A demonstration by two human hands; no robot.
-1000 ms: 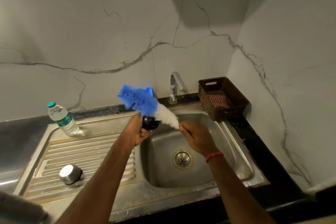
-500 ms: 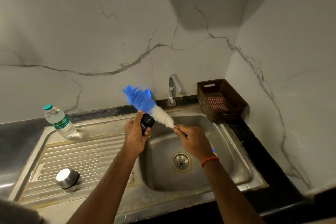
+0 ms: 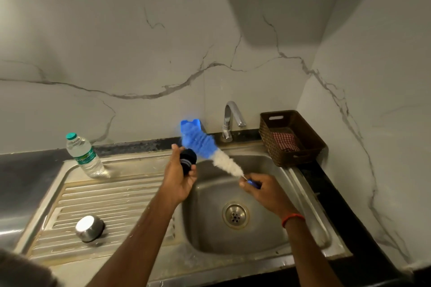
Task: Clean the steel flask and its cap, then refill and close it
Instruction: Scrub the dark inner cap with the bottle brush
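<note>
- Here, your left hand (image 3: pixel 179 179) is raised over the left rim of the stainless steel sink basin (image 3: pixel 210 230), fingers and thumb curled round a dark, round, ribbed flask cap (image 3: pixel 188 161).
- Your right hand (image 3: pixel 261 191) is over the middle of the basin and well apart from the left, pinching the blue handle end of a long bottle brush with blue and white bristles (image 3: pixel 205 147).
- The brush slants up and left from that grip. Its white bristles run over the basin, and its blue bristles pass just beside the cap; motion blur hides whether they touch.
- A short, round, shiny steel container (image 3: pixel 89 228) stands on the ribbed drainboard (image 3: pixel 112 200), well to the left of the basin. You cannot tell from here whether it is the flask body or its outer cup.
- A clear plastic water bottle with a green cap and label (image 3: pixel 85 156) leans at the far left corner of the drainboard, left of the basin.
- A chrome tap (image 3: pixel 229 121) stands behind the basin.
- A brown woven plastic basket (image 3: pixel 293 156), holding a red checked cloth (image 3: pixel 285 141), sits at the basin's far right corner.
</note>
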